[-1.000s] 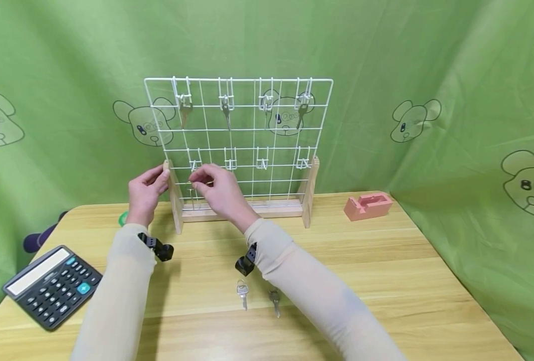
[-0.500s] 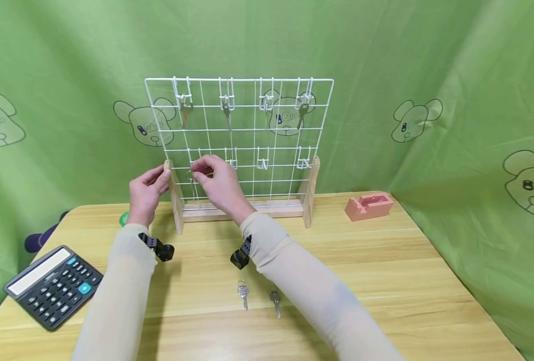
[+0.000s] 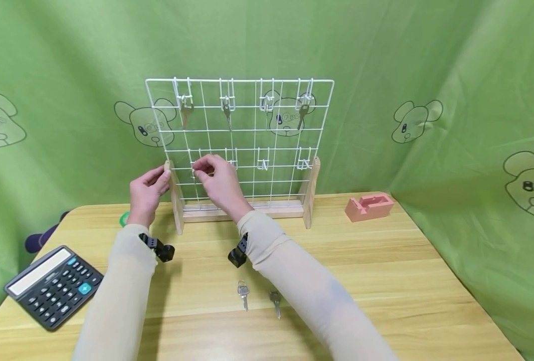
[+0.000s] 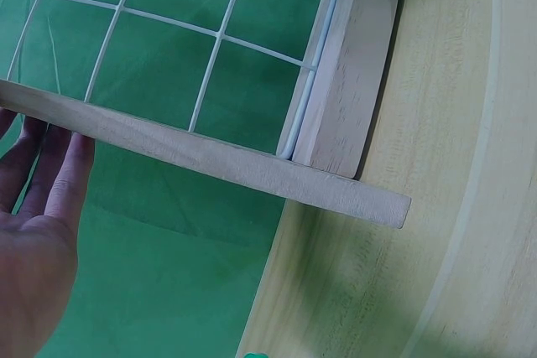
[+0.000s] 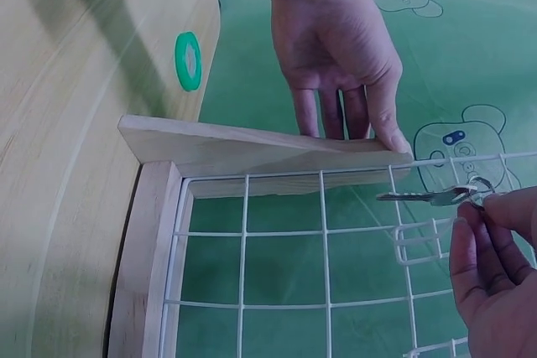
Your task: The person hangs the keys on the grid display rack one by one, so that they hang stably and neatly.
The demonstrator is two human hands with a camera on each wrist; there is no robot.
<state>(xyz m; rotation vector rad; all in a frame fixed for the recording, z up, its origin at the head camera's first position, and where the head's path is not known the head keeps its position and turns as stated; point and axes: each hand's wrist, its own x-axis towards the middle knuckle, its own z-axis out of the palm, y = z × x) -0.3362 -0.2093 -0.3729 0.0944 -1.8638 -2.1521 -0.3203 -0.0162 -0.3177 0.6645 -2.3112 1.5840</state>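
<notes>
Head view shows a person's right hand [image 3: 221, 183] pinching a small silver metal key [image 5: 436, 198] by its ring end, with the thumb and fingertips. The key is at the lower left part of a white wire grid rack [image 3: 244, 130], near a white wire hook [image 5: 419, 245]. I cannot tell if the ring touches the hook. The left hand [image 3: 146, 193] grips the top of the rack's pale wooden side post [image 3: 175, 200] between thumb and fingers.

The step in hand looks like bringing the key's ring to the hook. My guess is that the next move calls for a small, careful push, so the hole in the ring goes over the hook's tip, before the fingers let go. The left hand should stop the rack from sliding.

The key points down in the head view. Its long way runs nearly straight up and down, ring at the top. In the right wrist view, which is turned on its side, the key lies sideways with its blade pointing left.

One bright silver key [image 3: 243, 291] and one darker silver key [image 3: 275, 299] lie side by side on the pale wooden tabletop [image 3: 361, 281], apart from each other.
</notes>
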